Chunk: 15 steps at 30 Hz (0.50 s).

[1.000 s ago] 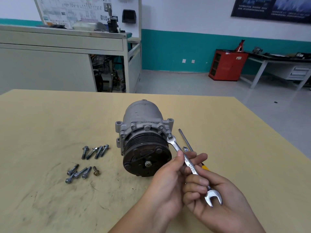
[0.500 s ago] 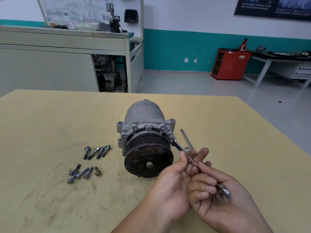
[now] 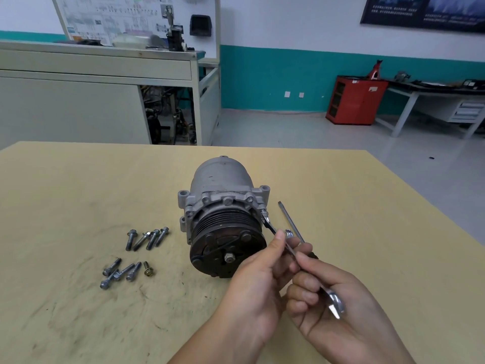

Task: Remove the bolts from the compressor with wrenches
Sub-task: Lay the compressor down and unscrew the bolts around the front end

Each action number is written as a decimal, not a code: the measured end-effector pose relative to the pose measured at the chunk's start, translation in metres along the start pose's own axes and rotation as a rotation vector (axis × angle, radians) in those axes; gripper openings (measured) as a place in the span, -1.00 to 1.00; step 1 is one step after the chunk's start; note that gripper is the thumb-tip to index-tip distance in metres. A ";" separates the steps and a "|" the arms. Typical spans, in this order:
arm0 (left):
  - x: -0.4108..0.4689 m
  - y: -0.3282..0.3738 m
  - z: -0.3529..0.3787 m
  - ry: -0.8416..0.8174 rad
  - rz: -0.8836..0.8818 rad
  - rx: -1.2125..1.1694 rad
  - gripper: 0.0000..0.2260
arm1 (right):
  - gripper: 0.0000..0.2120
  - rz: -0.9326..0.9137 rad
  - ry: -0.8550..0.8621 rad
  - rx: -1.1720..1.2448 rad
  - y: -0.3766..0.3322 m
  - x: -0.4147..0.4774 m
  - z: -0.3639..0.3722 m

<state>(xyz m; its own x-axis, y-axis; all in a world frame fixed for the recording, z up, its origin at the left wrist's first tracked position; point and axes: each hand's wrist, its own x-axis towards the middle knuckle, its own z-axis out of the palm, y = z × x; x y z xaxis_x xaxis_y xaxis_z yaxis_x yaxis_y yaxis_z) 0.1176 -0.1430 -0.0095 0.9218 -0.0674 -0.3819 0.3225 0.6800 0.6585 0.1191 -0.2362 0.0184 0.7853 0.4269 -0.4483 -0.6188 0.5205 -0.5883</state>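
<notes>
A grey compressor [image 3: 223, 185] with a dark pulley face lies on the yellow table [image 3: 78, 195], pulley toward me. A steel combination wrench [image 3: 270, 225] sits with its ring end on a bolt [image 3: 263, 212] at the compressor's right flange. My left hand [image 3: 262, 279] pinches the wrench shaft near the middle. My right hand [image 3: 341, 311] grips the lower part of the shaft, and the open jaw end [image 3: 336, 306] sticks out over its palm.
Several removed bolts [image 3: 147, 239] lie left of the compressor, with more bolts [image 3: 118, 273] and a small brass-coloured one [image 3: 147, 269] nearer me. A screwdriver [image 3: 290, 222] lies right of the compressor. Beyond the table stand a workbench [image 3: 99, 74] and a red cabinet [image 3: 354, 101].
The wrench has rolled about its shaft on the flange bolt, so it now shows its edge. Both hands stayed on it and shifted slightly right.
</notes>
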 end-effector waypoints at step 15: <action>-0.003 0.000 -0.010 0.020 -0.069 0.154 -0.62 | -0.64 -0.036 -0.002 -0.198 0.024 0.013 -0.010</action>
<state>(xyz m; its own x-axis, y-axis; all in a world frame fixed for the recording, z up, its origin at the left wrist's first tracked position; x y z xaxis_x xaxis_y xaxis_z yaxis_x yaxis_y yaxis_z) 0.1127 -0.1352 -0.0144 0.8922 -0.0942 -0.4417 0.4156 0.5543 0.7212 0.1151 -0.2258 -0.0081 0.8066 0.4120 -0.4238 -0.5748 0.3798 -0.7248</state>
